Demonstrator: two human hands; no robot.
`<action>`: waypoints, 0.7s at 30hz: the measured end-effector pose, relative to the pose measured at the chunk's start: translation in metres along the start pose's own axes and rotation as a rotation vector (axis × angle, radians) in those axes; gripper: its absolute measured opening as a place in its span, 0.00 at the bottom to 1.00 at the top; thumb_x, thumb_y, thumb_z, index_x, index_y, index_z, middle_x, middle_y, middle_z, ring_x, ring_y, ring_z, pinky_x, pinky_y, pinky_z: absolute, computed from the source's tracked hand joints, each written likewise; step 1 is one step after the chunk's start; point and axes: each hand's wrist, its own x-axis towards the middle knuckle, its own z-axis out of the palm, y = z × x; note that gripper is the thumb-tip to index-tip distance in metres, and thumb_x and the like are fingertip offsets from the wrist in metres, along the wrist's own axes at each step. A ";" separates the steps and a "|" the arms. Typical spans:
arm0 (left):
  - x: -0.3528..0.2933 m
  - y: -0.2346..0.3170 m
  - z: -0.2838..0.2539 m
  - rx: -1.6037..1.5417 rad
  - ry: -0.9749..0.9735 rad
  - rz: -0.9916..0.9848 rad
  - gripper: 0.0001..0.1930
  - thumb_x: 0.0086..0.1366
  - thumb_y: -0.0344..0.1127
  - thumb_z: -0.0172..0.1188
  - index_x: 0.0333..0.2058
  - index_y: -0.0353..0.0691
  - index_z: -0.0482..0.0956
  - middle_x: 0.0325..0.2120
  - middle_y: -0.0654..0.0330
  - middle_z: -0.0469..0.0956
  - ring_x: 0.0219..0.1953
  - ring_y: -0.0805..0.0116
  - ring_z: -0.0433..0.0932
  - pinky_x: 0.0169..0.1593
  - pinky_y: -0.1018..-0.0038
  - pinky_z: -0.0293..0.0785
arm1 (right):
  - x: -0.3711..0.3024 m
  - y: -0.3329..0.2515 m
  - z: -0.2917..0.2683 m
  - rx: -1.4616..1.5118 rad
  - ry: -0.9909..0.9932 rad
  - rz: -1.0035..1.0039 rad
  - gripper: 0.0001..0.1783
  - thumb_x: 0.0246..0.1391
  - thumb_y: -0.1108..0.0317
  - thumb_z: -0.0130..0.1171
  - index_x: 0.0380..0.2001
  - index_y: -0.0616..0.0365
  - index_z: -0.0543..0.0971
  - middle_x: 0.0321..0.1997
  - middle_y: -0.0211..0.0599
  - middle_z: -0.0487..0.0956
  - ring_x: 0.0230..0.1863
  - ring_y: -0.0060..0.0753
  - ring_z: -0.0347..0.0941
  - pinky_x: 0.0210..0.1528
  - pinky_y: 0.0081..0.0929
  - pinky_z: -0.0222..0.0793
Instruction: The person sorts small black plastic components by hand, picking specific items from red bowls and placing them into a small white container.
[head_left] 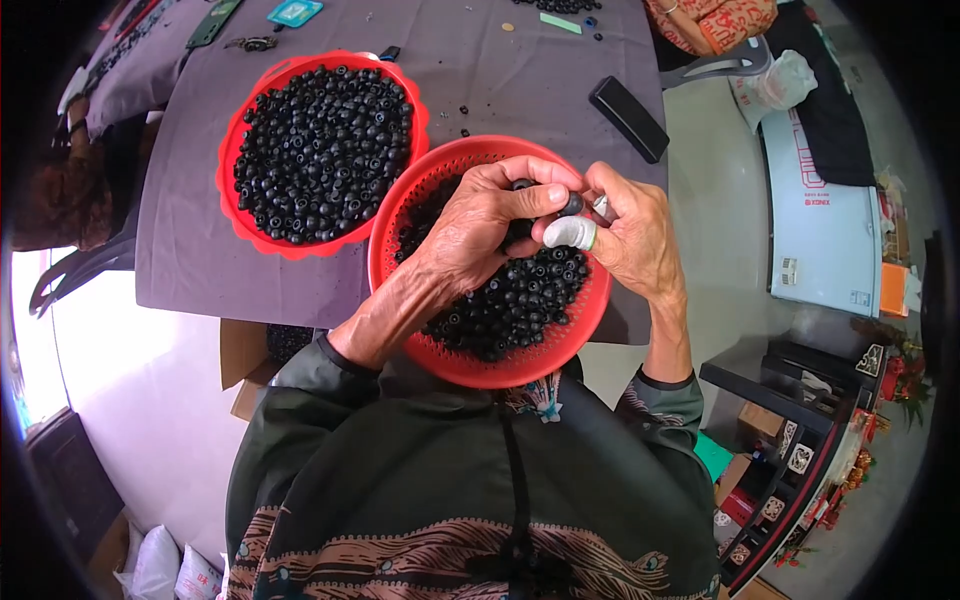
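Both hands meet above a red perforated basket [392, 250] holding many small black round pieces with a hole in one end [520, 300]. My left hand [478, 215] is closed, its thumb and forefinger pinching one black round piece [571, 205]; more black pieces [518, 232] show in its curled fingers. My right hand [636, 230] is closed at the same piece from the other side. A white cover [570, 233] sits on its thumb and another pale cover [602, 207] on a finger. The right fingertips are partly hidden.
Left of the basket, a scalloped red tray [225, 185] is heaped with similar black pieces [320, 150]. A black oblong case [629, 118] lies at the right of the grey-covered table [480, 60]. Another person's patterned sleeve [725, 22] shows far right; a cardboard box [243, 355] stands below the table.
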 end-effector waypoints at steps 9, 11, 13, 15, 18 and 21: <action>0.001 0.004 0.001 0.069 0.005 0.042 0.07 0.56 0.30 0.56 0.34 0.35 0.74 0.25 0.62 0.75 0.19 0.81 0.68 0.17 0.87 0.61 | 0.005 -0.005 -0.004 -0.091 -0.068 -0.020 0.22 0.35 0.56 0.67 0.28 0.61 0.72 0.17 0.41 0.72 0.19 0.44 0.70 0.21 0.33 0.62; 0.000 0.004 0.002 0.069 0.012 0.043 0.07 0.56 0.30 0.57 0.34 0.35 0.74 0.25 0.62 0.75 0.19 0.81 0.68 0.17 0.87 0.61 | 0.006 -0.006 -0.004 -0.098 -0.078 -0.025 0.22 0.36 0.57 0.66 0.29 0.61 0.72 0.17 0.42 0.72 0.19 0.45 0.70 0.21 0.33 0.63; 0.000 0.005 0.002 0.069 0.019 0.043 0.07 0.56 0.30 0.57 0.34 0.35 0.74 0.26 0.62 0.75 0.20 0.81 0.68 0.17 0.87 0.61 | 0.006 -0.005 -0.003 -0.091 -0.074 -0.045 0.20 0.37 0.58 0.66 0.29 0.61 0.72 0.18 0.42 0.72 0.19 0.44 0.70 0.22 0.33 0.63; -0.001 0.006 0.002 0.071 0.018 0.026 0.07 0.56 0.30 0.57 0.34 0.35 0.74 0.25 0.62 0.75 0.20 0.81 0.69 0.18 0.88 0.62 | 0.005 -0.004 -0.003 -0.089 -0.070 -0.045 0.19 0.37 0.59 0.65 0.29 0.61 0.72 0.18 0.42 0.73 0.20 0.45 0.70 0.22 0.33 0.63; -0.001 0.007 0.003 0.054 0.022 0.023 0.07 0.56 0.30 0.57 0.33 0.35 0.74 0.25 0.61 0.75 0.20 0.81 0.69 0.18 0.88 0.62 | 0.004 -0.003 -0.001 -0.099 -0.054 -0.050 0.17 0.38 0.62 0.64 0.29 0.61 0.72 0.18 0.42 0.73 0.20 0.45 0.71 0.22 0.33 0.64; -0.001 0.007 0.004 0.029 0.036 0.019 0.07 0.56 0.31 0.57 0.33 0.35 0.74 0.25 0.62 0.75 0.20 0.80 0.69 0.18 0.88 0.61 | 0.004 -0.001 0.001 -0.112 -0.038 -0.069 0.15 0.39 0.65 0.62 0.29 0.61 0.72 0.18 0.42 0.73 0.20 0.45 0.71 0.22 0.34 0.64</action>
